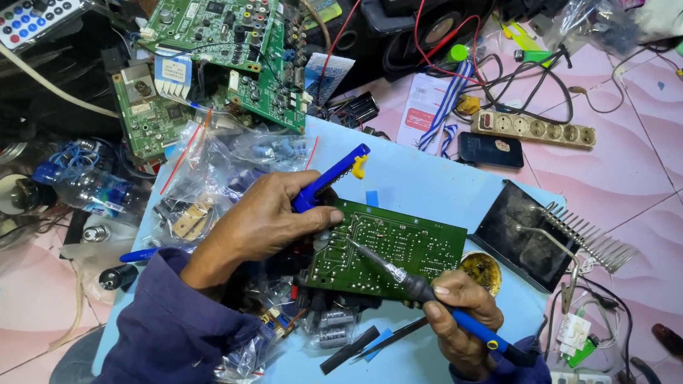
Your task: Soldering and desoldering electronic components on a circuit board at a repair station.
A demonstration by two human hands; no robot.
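Right hand point(463, 316) gripped the soldering iron point(431, 297), left hand point(272, 223) held the blue desoldering pump point(328, 178); beyond the right grip, the tip could have slipped across the green circuit board point(403, 248), bridging joints.

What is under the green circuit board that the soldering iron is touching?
Dark cylindrical capacitors poke out beneath the green circuit board, above the light blue work board. The rest is covered.

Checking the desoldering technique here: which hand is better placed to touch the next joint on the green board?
Right hand: its soldering iron tip already rests on the green board. Left hand holds the blue pump.
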